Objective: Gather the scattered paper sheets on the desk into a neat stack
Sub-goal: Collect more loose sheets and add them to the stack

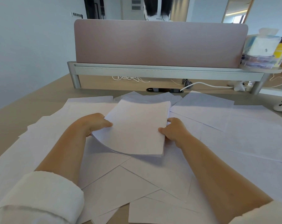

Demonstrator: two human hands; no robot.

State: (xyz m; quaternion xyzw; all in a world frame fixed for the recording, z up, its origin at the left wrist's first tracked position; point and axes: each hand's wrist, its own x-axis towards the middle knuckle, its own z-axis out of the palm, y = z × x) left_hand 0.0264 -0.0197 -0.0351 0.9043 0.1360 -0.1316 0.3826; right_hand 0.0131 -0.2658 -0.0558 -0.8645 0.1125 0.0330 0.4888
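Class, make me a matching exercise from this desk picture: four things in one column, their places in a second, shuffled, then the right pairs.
Things:
1. small stack of white paper sheets
2. pale pink fabric divider panel
3. white tissue pack
4. black oval cable port

Places:
A. on the shelf at far right
B. held between the left hand and right hand
C. upright across the back of the desk
D. set into the desktop below the divider

Pairs: 1-B, 2-C, 3-A, 4-D

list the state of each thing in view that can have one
paper stack: gathered, held at both side edges, near edge sagging
left hand: gripping stack's left edge
right hand: gripping stack's right edge
loose sheets: still scattered flat, overlapping
tissue pack: open, tissue sticking up
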